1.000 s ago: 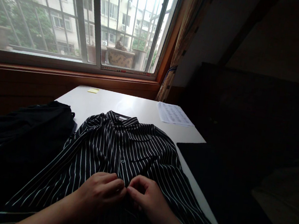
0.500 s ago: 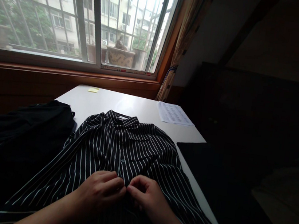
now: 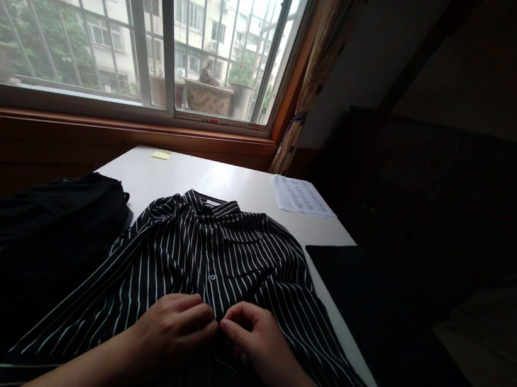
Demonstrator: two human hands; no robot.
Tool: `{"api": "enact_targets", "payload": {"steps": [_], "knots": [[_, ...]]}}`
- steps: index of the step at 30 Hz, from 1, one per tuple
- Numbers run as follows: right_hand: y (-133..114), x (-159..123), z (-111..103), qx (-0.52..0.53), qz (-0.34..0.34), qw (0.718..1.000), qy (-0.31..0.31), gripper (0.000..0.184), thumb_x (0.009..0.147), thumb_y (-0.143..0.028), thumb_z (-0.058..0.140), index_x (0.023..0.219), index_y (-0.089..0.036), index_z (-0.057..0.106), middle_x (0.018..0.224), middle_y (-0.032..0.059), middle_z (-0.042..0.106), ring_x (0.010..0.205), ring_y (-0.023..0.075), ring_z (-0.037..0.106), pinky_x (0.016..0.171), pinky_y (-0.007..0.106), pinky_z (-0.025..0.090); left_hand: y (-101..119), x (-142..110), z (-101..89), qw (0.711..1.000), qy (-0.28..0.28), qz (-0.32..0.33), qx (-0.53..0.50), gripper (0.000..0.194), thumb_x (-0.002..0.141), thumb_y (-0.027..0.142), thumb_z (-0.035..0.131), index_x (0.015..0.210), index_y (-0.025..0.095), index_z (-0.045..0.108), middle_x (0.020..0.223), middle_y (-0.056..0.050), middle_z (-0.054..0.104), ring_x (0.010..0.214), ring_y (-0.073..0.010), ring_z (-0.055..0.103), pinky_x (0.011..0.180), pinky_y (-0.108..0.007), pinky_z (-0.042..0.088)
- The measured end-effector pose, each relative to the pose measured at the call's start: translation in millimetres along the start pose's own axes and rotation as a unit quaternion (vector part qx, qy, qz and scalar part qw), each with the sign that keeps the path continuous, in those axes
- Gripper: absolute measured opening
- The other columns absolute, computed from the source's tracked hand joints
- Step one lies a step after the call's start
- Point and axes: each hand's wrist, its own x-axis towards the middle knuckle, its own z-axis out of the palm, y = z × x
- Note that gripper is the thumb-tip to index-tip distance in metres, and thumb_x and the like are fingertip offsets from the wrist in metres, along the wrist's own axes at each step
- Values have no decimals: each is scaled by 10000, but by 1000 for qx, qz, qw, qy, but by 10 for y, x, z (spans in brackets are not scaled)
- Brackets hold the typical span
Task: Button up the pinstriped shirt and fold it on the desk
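Note:
A black shirt with thin white stripes [image 3: 241,255] lies front up, its collar [image 3: 212,205] pointing away from me toward the window. One small button [image 3: 212,277] shows on the front placket. Lower on that placket, my left hand [image 3: 177,325] is closed with its fingers curled on the cloth. Facing it, my right hand [image 3: 256,339] pinches the placket between thumb and index finger. The fingertips of both hands nearly meet. What exactly lies between them, cloth edge or a button, is too small and dark to make out.
The shirt is spread on a white table [image 3: 185,174]. A yellow sticky note [image 3: 161,155] and printed sheets [image 3: 303,196] lie at its far side. Dark clothing or a bag [image 3: 55,217] is piled at left; a dark flat item [image 3: 368,303] overlaps the right edge.
My left fingers have shifted very slightly at the placket. My right hand keeps its pinch in the same place, and the shirt lies as before.

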Motion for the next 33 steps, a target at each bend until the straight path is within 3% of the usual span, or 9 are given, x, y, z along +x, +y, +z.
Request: {"api": "enact_targets", "payload": {"steps": [33], "knots": [[1, -19, -2, 6, -13, 1000, -8, 235, 834, -377, 695, 848, -145, 662, 642, -27, 592, 513, 84, 512, 457, 187, 371, 14, 24, 22, 1000, 19, -13, 15, 127, 998, 196, 477, 928, 180, 582, 824, -15, 603, 681, -144, 531, 594, -271, 452]]}}
